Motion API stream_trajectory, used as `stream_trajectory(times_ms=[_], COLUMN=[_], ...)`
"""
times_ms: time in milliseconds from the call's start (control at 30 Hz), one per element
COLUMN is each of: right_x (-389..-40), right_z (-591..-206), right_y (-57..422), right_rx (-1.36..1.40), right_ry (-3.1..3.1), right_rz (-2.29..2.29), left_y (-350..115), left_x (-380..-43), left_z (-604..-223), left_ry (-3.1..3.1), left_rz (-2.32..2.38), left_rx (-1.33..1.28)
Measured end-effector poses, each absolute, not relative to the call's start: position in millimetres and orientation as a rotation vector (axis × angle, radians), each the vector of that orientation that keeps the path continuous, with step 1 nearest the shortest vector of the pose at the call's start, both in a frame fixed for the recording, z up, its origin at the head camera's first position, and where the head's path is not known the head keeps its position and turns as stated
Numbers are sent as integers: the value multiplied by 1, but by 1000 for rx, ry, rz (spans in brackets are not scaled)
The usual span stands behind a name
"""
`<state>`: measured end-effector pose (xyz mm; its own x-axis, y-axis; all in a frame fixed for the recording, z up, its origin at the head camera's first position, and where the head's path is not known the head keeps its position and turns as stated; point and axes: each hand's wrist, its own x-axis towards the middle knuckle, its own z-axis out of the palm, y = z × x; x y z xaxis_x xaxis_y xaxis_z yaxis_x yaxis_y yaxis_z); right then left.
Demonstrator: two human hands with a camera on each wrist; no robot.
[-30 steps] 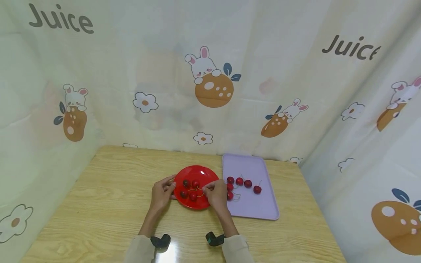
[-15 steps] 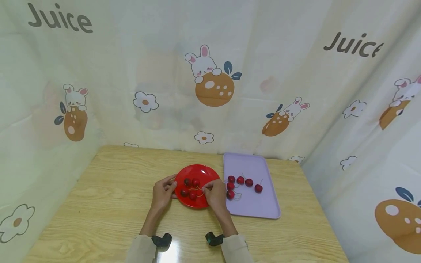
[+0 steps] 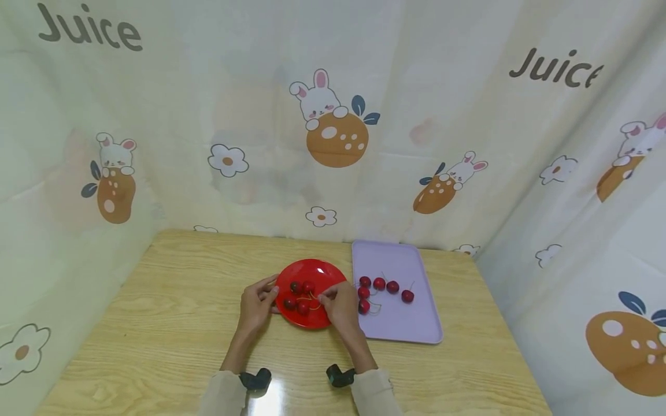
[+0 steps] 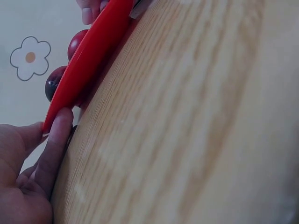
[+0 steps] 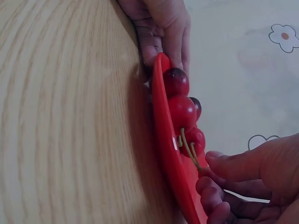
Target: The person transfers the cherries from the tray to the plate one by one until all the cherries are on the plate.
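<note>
Curtain (image 3: 270, 190): pale fabric with a cartoon print and the word "Juice", hanging behind the table (image 3: 177, 323).
Table: light wood grain, shiny with glare between the forearms.
Lavender tray (image 3: 403, 326): on the table toward the right, its far end near the curtain.
Red plate (image 3: 312, 269): just left of the tray, between the hands (whether it is slightly raised, I cannot tell).
Left hand (image 3: 256, 306): grips the plate's left rim, thumb at the edge above and fingers beneath.
Right hand (image 3: 341, 306): above the plate's right side, thumb and forefinger pinching stems.
Tray cherries (image 3: 379, 283): six, mostly toward the tray's left side, with thin stalks showing.
Plate cherries (image 3: 303, 308): four visible, clustered left of centre, two darker.
Stems (image 5: 193, 158): greenish, running from the plate cherries to the right fingertips.
</note>
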<state>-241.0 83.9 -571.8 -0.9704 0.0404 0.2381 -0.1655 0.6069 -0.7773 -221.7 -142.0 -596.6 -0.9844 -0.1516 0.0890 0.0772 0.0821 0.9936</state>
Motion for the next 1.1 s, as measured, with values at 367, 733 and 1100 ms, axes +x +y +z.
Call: stream_trajectory(times_ms=[367, 733, 1100], right_x=[-220, -213, -209], right_z=[-529, -530, -535], right_y=[111, 165, 198], right_rx=[54, -180, -360], right_ry=[-2537, -2405, -2422], right_rz=[1448, 1454, 1314], left_y=[-143, -141, -141], left_x=[-223, -223, -222], left_z=[-599, -598, -596], left_ry=[-2188, -2191, -2226], left_rz=[-2009, -2020, -2007], left_rx=[83, 90, 105])
